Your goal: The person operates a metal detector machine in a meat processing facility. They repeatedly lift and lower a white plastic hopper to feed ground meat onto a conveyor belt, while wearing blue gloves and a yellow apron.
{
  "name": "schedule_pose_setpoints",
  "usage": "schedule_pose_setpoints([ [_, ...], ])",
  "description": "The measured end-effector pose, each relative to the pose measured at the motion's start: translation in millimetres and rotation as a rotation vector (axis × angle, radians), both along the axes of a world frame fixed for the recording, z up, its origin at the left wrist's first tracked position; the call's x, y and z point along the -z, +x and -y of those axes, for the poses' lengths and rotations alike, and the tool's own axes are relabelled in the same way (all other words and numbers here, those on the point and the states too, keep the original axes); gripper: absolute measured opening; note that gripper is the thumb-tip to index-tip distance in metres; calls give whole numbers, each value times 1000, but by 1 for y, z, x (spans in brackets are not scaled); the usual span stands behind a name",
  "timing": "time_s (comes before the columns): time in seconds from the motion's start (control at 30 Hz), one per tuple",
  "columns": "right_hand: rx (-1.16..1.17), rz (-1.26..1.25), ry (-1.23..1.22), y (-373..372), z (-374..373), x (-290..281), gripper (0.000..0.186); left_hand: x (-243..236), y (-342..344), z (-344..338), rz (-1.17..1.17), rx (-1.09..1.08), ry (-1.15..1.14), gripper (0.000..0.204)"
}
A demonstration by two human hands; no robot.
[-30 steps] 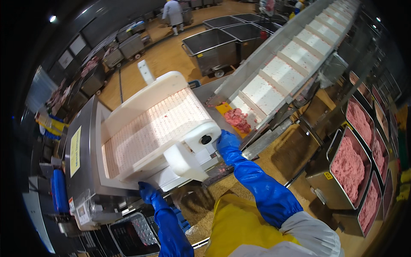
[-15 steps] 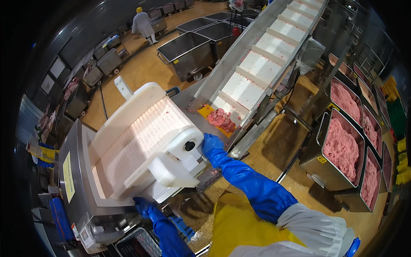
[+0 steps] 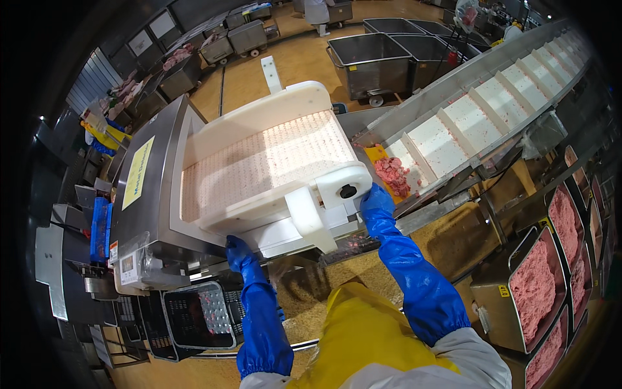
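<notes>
Along near edge of white conveyor [image 3: 262,162].
By near-left corner with left hand [image 3: 240,254], at near-right with right hand [image 3: 377,203]; partly hidden, cannot tell if pinching.

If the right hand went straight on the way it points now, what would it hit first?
Probably the white rounded end of the belt frame, right beside the right hand; whether they already touch is unclear.
</notes>
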State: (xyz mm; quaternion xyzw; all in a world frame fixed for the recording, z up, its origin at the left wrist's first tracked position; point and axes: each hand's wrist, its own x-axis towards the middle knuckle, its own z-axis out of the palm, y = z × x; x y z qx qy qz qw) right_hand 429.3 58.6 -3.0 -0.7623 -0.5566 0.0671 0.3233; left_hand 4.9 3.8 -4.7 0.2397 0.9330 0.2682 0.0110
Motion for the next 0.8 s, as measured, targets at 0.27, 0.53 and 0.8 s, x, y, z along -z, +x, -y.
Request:
schedule_pose_setpoints([
  [0.27,-18,-53,-29,-7,-3,-3,20,0,-7,9,-25,10,19,64],
  [0.53,-46,-40,-20,-8,-3,4,26,27,-23,4,-189,-37,20,59],
  [0.8,-27,-32,-50,-8,-1,-3,28,6,-8,6,-76,-45,48,61],
])
